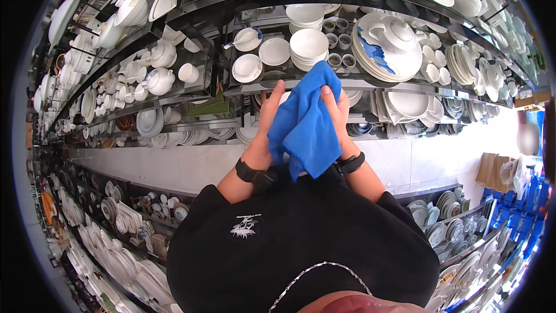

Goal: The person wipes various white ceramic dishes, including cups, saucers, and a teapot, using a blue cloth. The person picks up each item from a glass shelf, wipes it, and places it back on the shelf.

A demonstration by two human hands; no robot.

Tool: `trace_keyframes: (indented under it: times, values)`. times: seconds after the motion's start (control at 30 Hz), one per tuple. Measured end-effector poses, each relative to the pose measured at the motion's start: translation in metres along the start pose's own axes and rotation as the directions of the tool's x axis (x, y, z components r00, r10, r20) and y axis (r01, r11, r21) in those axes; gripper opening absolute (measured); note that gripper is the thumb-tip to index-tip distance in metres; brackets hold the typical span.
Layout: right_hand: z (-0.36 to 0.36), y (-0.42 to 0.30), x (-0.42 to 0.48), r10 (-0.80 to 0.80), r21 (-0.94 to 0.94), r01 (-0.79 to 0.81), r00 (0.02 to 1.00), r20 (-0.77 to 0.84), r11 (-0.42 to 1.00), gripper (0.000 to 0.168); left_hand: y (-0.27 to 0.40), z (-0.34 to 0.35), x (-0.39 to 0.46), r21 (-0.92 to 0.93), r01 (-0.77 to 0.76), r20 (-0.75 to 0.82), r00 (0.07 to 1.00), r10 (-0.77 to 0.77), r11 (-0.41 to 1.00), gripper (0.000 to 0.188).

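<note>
A blue cloth (306,121) hangs draped between my two hands, in front of my chest. My right hand (338,111) grips it, with the thumb pressed on its upper part. My left hand (270,117) is at the cloth's left side, fingers pointing up; part of a white item shows between this hand and the cloth, mostly hidden. Just beyond the cloth, a stack of white bowls (309,45) stands on the dark shelf, beside several small cups with dark contents (334,59).
A white teapot (393,32) sits on stacked large plates at the right. White cups and teapots (160,81) fill the shelf at the left. Lower shelves hold bowls and plates (408,104). More racks of dishes stand behind me, and cardboard (495,171) lies at the far right.
</note>
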State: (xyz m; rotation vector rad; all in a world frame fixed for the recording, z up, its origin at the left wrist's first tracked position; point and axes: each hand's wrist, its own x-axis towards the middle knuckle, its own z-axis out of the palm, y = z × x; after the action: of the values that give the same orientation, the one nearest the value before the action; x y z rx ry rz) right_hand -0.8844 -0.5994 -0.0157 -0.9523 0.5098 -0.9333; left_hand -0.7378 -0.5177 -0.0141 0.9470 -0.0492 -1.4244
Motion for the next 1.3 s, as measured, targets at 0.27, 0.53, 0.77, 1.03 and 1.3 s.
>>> trace_keyframes:
  times: [0.27,0.53,0.77,1.03,1.3]
  values:
    - [-0.052,-0.006,0.015,-0.143,-0.064,0.128,0.896,-0.420,0.990,0.035,0.029,0.003,0.012,-0.311,-0.205,-0.136,0.976,0.170,0.928,0.063]
    - [-0.071,-0.035,0.002,0.014,0.110,0.031,0.922,-0.388,0.993,0.036,0.090,-0.049,0.079,0.300,-0.472,-0.040,0.862,0.505,0.829,0.036]
    - [-0.074,-0.004,-0.015,0.099,0.036,-0.092,0.891,-0.443,0.995,0.033,0.097,-0.059,0.148,0.898,-0.346,0.439,0.648,0.622,-0.274,0.022]
    - [-0.092,0.002,-0.017,0.056,-0.084,-0.103,0.895,-0.443,0.991,0.029,0.084,-0.065,0.185,0.678,-0.356,0.693,0.602,0.397,-0.643,0.009]
    - [-0.095,-0.001,-0.020,0.060,-0.056,-0.099,0.870,-0.490,0.993,0.030,0.077,-0.075,0.198,0.667,-0.396,0.715,0.579,0.392,-0.631,0.006]
